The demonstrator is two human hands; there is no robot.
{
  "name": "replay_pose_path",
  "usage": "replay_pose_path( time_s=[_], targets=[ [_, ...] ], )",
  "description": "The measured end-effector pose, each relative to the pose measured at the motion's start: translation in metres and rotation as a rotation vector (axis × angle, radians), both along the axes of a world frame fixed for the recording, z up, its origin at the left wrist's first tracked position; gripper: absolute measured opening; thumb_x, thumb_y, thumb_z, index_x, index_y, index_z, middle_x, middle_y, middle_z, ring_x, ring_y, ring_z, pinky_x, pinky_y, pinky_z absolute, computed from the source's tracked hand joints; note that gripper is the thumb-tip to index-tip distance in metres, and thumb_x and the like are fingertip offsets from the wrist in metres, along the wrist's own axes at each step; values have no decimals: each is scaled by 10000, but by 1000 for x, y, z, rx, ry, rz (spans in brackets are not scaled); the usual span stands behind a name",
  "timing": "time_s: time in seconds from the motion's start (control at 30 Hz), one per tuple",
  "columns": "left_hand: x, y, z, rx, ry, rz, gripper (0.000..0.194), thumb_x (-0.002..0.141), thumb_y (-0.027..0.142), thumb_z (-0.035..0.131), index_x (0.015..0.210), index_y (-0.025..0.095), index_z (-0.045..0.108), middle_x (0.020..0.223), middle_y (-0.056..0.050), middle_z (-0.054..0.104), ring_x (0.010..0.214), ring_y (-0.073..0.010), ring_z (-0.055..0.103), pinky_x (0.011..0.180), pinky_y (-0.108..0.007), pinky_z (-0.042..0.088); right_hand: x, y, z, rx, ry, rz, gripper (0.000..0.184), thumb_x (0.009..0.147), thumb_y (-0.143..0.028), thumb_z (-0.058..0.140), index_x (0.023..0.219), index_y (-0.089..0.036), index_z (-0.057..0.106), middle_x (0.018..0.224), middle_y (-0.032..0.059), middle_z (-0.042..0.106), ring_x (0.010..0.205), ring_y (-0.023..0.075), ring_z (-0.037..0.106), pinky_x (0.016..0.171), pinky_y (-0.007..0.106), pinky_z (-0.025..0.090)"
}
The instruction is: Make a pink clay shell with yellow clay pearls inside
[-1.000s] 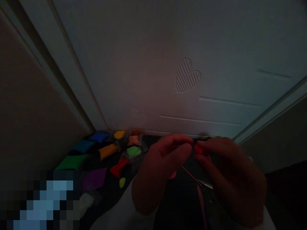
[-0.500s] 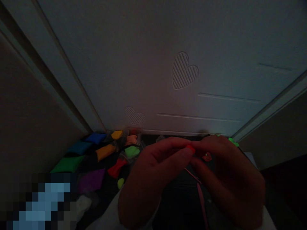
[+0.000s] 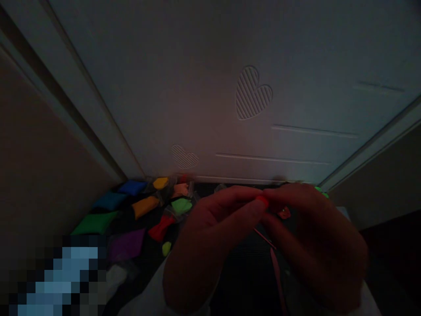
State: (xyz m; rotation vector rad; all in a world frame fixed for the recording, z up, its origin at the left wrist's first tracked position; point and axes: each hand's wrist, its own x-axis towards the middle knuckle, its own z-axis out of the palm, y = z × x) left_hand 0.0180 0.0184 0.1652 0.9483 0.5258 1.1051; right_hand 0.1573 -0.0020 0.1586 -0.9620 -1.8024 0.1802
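A small red lump of modelling clay (image 3: pixel 262 201) shows at the meeting fingertips of both hands. My left hand (image 3: pixel 207 237) pinches it between thumb and index finger. From the other side, the fingertips of my right hand (image 3: pixel 325 237) close on it, thumb below and index finger above. Behind the right fingers lies a small orange-red piece (image 3: pixel 284 213), partly covered. A thin pink stick (image 3: pixel 265 238) and a pink modelling tool (image 3: pixel 278 276) lie on the dark surface beneath my hands.
Coloured clay packets lie to the left, among them orange (image 3: pixel 145 207), red (image 3: pixel 161 228), purple (image 3: pixel 127 245) and green (image 3: pixel 95 223). A yellow-green lump (image 3: pixel 166 249) sits nearer. A white panel with a grooved heart (image 3: pixel 252 94) stands behind. Bright green pieces (image 3: pixel 321 192) are at the right rear.
The view has shifted slightly. Both hands stay together on the red clay, with the fingertips only a little repositioned around it.
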Motion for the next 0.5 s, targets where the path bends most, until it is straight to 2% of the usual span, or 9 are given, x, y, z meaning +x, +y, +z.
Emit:
replay_pose_path(
  time_s=[0.23,0.4,0.5],
  targets=[
    [1,0,2,-13,21,1,194,773,110,565,824,221,716,792,31,711,778,-97,643,732,-154,473,-1,2,0,-18,-1,-22,307,760,-98,606,1016,-264,567,874,-36,618,800,101,543,694,249,444],
    [0,0,4,-75,-17,34,159,737,100,605,739,216,715,642,53,668,531,-47,565,645,-138,486,0,1,0,20,-5,-48,289,751,-94,618,989,-251,574,852,-37,616,787,100,549,689,252,444],
    [0,0,3,-54,-9,51,145,726,100,621,731,213,712,659,52,667,498,-37,534,663,-146,493,-1,1,-1,47,21,-55,306,736,-73,628,983,-247,577,840,-39,608,773,99,547,685,259,441]
  ],
)
